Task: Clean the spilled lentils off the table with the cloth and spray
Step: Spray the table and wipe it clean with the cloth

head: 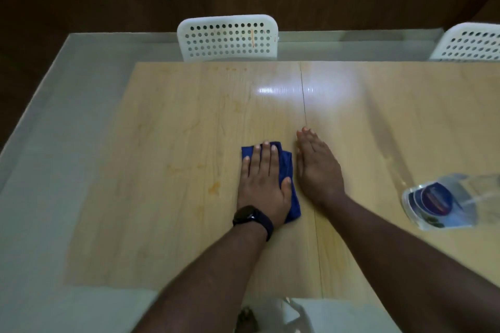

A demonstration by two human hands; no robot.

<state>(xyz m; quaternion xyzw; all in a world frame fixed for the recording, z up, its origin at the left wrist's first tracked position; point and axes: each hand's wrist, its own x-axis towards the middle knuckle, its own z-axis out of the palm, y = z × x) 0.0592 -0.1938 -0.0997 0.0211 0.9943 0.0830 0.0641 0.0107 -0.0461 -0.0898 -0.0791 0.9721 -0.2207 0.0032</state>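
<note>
A folded blue cloth [287,167] lies on the light wooden table [167,224] near its middle. My left hand [262,184], with a dark watch on the wrist, presses flat on the cloth with straight fingers. My right hand [318,167] stands on its edge on the table just right of the cloth, fingers straight and together. Yellowish smears [213,188] mark the tabletop left of the cloth. A clear plastic spray bottle [446,201] with a blue label lies on its side at the right edge. No loose lentils show clearly.
A white perforated chair [228,38] stands at the table's far edge, and a second one [470,42] at the far right. A seam [304,105] runs down the tabletop. Pale floor lies to the left, and another white chair [297,313] sits below the near edge.
</note>
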